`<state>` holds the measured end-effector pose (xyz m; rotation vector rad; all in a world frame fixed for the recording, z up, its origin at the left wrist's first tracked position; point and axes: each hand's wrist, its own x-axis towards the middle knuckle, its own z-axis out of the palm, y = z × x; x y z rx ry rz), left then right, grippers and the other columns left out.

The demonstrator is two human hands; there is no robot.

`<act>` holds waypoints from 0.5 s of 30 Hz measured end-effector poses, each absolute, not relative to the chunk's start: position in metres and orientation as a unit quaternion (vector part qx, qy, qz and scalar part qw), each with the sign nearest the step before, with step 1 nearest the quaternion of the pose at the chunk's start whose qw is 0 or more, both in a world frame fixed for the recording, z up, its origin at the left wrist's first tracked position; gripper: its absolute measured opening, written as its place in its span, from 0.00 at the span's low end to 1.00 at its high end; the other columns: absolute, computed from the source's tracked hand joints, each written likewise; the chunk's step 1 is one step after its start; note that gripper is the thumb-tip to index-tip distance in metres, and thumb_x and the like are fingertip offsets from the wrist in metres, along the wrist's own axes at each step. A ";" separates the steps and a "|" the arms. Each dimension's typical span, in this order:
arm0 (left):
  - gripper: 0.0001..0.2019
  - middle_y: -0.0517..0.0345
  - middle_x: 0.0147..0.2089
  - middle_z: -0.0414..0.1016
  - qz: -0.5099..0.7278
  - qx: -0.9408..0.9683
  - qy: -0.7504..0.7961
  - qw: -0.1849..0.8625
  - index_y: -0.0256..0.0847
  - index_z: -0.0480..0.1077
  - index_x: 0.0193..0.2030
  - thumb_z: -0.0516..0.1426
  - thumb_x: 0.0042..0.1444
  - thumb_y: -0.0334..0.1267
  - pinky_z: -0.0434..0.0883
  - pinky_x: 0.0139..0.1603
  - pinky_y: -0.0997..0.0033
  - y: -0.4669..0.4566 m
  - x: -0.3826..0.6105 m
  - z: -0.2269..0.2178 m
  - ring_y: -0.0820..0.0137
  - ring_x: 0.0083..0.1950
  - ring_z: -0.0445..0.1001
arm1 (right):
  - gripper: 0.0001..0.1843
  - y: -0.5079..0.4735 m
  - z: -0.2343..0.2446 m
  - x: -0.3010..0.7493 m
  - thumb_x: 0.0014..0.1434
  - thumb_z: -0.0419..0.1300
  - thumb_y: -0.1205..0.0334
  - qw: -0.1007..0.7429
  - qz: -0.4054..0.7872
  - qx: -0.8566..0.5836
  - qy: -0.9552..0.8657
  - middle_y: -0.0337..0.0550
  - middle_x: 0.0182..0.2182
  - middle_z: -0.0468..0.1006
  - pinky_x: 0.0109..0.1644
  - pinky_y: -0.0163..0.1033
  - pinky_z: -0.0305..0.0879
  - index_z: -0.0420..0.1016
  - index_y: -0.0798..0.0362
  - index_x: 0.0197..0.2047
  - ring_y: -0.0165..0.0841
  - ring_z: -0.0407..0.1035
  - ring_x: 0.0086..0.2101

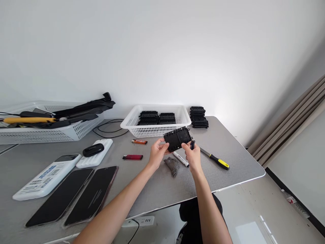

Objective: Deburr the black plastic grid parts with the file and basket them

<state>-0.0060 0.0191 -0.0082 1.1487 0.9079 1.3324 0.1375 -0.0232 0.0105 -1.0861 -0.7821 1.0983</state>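
Observation:
A flat black plastic piece with knobbed edges (pixel 177 138) is held up over the table, tilted toward me. My left hand (pixel 157 153) grips its left end, thumb on the face. At the lower right corner my right hand (pixel 193 156) pinches it; a small dark bit (pixel 193 144) shows by those fingers, too small to name. Beneath the hands lie a crumpled grey cloth (pixel 173 166) and a white marker (pixel 181 159). Just right of my right hand is a file with a black and yellow handle (pixel 219 162).
Behind, a white basket (pixel 157 131) holds similar black pieces, with a stack of them (pixel 199 117) beside it. Left are two lighters, a red one (pixel 132 157) and an orange one (pixel 139 142), phones (pixel 91 195), power banks (pixel 47 178) and another basket (pixel 50 134) of tools.

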 end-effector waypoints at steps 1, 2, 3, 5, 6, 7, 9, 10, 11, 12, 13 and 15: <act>0.21 0.62 0.26 0.77 0.567 0.470 0.379 0.560 0.42 0.61 0.41 0.64 0.45 0.46 0.76 0.33 0.61 0.020 -0.006 -0.008 0.64 0.28 0.77 | 0.22 -0.021 0.008 0.139 0.44 0.65 0.53 0.660 0.451 -0.495 -0.341 0.28 0.19 0.51 0.18 0.28 0.42 0.53 0.50 0.26 0.22 0.45 0.20; 0.21 0.62 0.27 0.77 0.569 0.460 0.377 0.568 0.43 0.60 0.41 0.64 0.44 0.44 0.76 0.34 0.61 0.021 -0.007 -0.008 0.65 0.29 0.78 | 0.22 -0.019 0.005 0.141 0.45 0.66 0.52 0.666 0.431 -0.505 -0.341 0.29 0.20 0.53 0.18 0.28 0.44 0.53 0.50 0.27 0.22 0.47 0.20; 0.22 0.61 0.29 0.78 0.569 0.454 0.376 0.573 0.43 0.59 0.42 0.65 0.43 0.43 0.76 0.34 0.62 0.021 -0.007 -0.007 0.65 0.30 0.78 | 0.22 -0.018 0.003 0.142 0.45 0.66 0.52 0.669 0.420 -0.510 -0.341 0.29 0.21 0.55 0.18 0.28 0.46 0.54 0.50 0.28 0.23 0.50 0.21; 0.25 0.59 0.33 0.78 0.567 0.451 0.376 0.578 0.43 0.58 0.43 0.66 0.41 0.40 0.77 0.35 0.64 0.021 -0.008 -0.007 0.66 0.32 0.78 | 0.23 -0.017 0.001 0.141 0.44 0.66 0.50 0.668 0.424 -0.505 -0.346 0.32 0.24 0.61 0.18 0.28 0.50 0.55 0.49 0.30 0.25 0.56 0.23; 0.27 0.58 0.35 0.78 0.565 0.454 0.376 0.577 0.42 0.58 0.44 0.67 0.40 0.38 0.77 0.35 0.64 0.020 -0.007 -0.007 0.67 0.34 0.78 | 0.23 -0.016 0.000 0.140 0.44 0.66 0.50 0.665 0.433 -0.497 -0.350 0.34 0.25 0.64 0.18 0.28 0.52 0.55 0.49 0.31 0.26 0.59 0.25; 0.29 0.57 0.37 0.78 0.562 0.462 0.375 0.575 0.42 0.58 0.45 0.68 0.38 0.38 0.77 0.35 0.65 0.020 -0.007 -0.007 0.66 0.35 0.78 | 0.24 -0.017 0.000 0.139 0.45 0.66 0.50 0.662 0.445 -0.488 -0.354 0.35 0.27 0.66 0.18 0.28 0.54 0.55 0.49 0.32 0.27 0.62 0.26; 0.32 0.55 0.41 0.77 0.552 0.487 0.373 0.565 0.41 0.60 0.47 0.69 0.36 0.39 0.78 0.35 0.65 0.018 -0.006 -0.007 0.64 0.39 0.78 | 0.23 -0.017 0.000 0.136 0.45 0.66 0.50 0.658 0.463 -0.471 -0.363 0.36 0.29 0.68 0.19 0.29 0.57 0.55 0.49 0.33 0.27 0.63 0.26; 0.32 0.54 0.42 0.77 0.545 0.501 0.372 0.560 0.41 0.60 0.48 0.70 0.36 0.41 0.78 0.35 0.65 0.017 -0.005 -0.007 0.63 0.40 0.78 | 0.23 -0.017 0.000 0.135 0.45 0.66 0.51 0.658 0.465 -0.466 -0.365 0.36 0.28 0.68 0.19 0.29 0.57 0.55 0.49 0.33 0.27 0.62 0.25; 0.32 0.52 0.43 0.76 0.536 0.512 0.373 0.558 0.40 0.61 0.48 0.69 0.38 0.43 0.78 0.34 0.64 0.016 -0.004 -0.007 0.63 0.40 0.78 | 0.22 -0.017 -0.001 0.135 0.44 0.66 0.52 0.661 0.462 -0.465 -0.365 0.35 0.27 0.67 0.19 0.30 0.58 0.55 0.49 0.32 0.26 0.61 0.24; 0.31 0.52 0.42 0.77 0.526 0.521 0.377 0.557 0.40 0.61 0.48 0.69 0.40 0.46 0.79 0.33 0.64 0.015 -0.004 -0.007 0.63 0.38 0.79 | 0.22 -0.017 -0.001 0.135 0.44 0.66 0.53 0.664 0.456 -0.468 -0.364 0.34 0.26 0.66 0.20 0.30 0.58 0.56 0.49 0.32 0.26 0.60 0.23; 0.31 0.52 0.40 0.77 0.518 0.527 0.382 0.555 0.39 0.62 0.49 0.67 0.42 0.49 0.79 0.32 0.64 0.015 -0.004 -0.007 0.63 0.35 0.79 | 0.21 -0.016 -0.002 0.136 0.44 0.66 0.55 0.666 0.449 -0.472 -0.362 0.33 0.26 0.65 0.20 0.30 0.58 0.56 0.49 0.32 0.26 0.59 0.23; 0.30 0.52 0.35 0.78 0.498 0.543 0.392 0.550 0.38 0.62 0.51 0.64 0.47 0.53 0.78 0.30 0.64 0.014 -0.004 -0.007 0.64 0.29 0.78 | 0.18 -0.015 -0.004 0.139 0.44 0.65 0.58 0.668 0.434 -0.481 -0.366 0.32 0.25 0.63 0.22 0.31 0.57 0.56 0.49 0.31 0.26 0.58 0.24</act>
